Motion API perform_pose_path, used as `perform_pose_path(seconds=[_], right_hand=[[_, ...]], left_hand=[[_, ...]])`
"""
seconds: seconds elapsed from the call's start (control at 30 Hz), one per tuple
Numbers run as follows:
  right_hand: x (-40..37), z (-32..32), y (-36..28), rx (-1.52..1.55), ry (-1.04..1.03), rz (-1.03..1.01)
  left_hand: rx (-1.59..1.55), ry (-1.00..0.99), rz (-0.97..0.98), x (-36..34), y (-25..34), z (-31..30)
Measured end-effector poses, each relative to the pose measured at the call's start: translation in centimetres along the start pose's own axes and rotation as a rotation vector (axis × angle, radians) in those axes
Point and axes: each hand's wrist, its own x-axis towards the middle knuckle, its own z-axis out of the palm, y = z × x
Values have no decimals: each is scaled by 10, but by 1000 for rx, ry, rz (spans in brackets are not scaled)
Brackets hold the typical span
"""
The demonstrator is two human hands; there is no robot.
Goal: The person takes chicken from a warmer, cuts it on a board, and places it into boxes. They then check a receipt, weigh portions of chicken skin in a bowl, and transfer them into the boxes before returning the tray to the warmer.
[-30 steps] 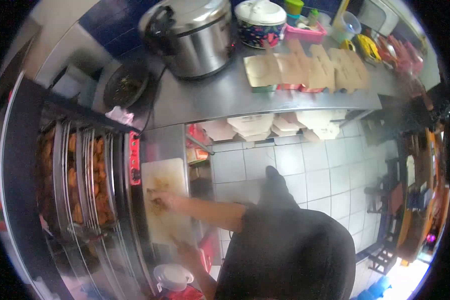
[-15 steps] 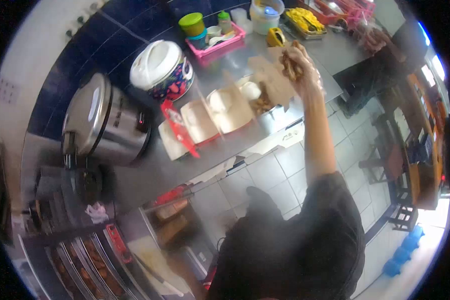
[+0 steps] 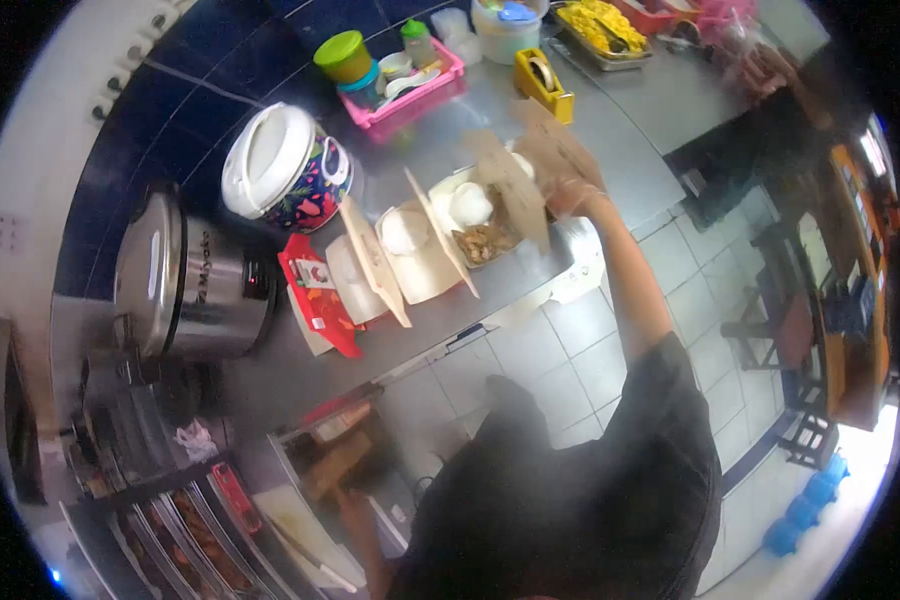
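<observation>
My right hand (image 3: 573,196), in what looks like a clear glove, is at the rightmost paper box (image 3: 560,150); its fingers are mostly hidden by the box and blur. Beside it, an open box holds a white rice mound (image 3: 471,205) and brown food pieces (image 3: 484,243). Further left, another open box holds white rice (image 3: 404,231). A red printed carton (image 3: 315,290) lies at the left end of the row. My left hand (image 3: 350,506) is low at the left, by brown cardboard (image 3: 338,466) in an open compartment, its fingers too blurred to make out.
A steel cooker (image 3: 195,275) and a flowered container (image 3: 290,170) stand at the left. Behind the boxes are a pink basket (image 3: 410,105), a yellow tape dispenser (image 3: 544,85) and a tray of yellow food (image 3: 605,30). Food trays (image 3: 190,540) lie lower left. Another person's arm shows upper right.
My right hand has come down from above the boxes to the rightmost one; the brown food it held is no longer visible in it. The view has shifted, and my left hand now shows.
</observation>
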Motion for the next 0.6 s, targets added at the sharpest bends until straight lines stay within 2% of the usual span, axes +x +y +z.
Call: perform_pose_path(seconds=[0.03,0.1,0.13,0.17,0.2,0.23,0.3,0.37,0.43,0.5,0.57,0.6], right_hand=[[-7,-47,-45,5,192,-66],[16,-14,7,-21,-87,331],[11,-13,21,-204,-89,271],[2,-11,25,-60,118,374],[-2,-19,21,-28,224,321],[-8,-31,6,30,280,249],[-4,-45,-39,202,340,111],[3,-40,-107,414,317,31],[-14,-20,-199,651,179,-21],[-42,12,-293,870,-30,-136],[-90,56,-409,1108,-323,-296],[-118,73,-463,1241,-483,-357]], left_hand=[[3,40,39,5,-12,8],[-11,101,32,4,-25,8],[-121,117,98,0,-18,2],[-211,108,74,-7,-14,-3],[-302,101,50,-17,-10,-8],[-392,76,-57,-29,-12,-18],[-233,56,-360,-27,-85,18],[-206,409,-77,-54,-105,25],[-242,603,-93,-75,-112,19],[-295,676,-222,-112,-99,-17],[-515,428,-386,-130,-110,-31],[-542,454,-396,-137,-119,-30]])
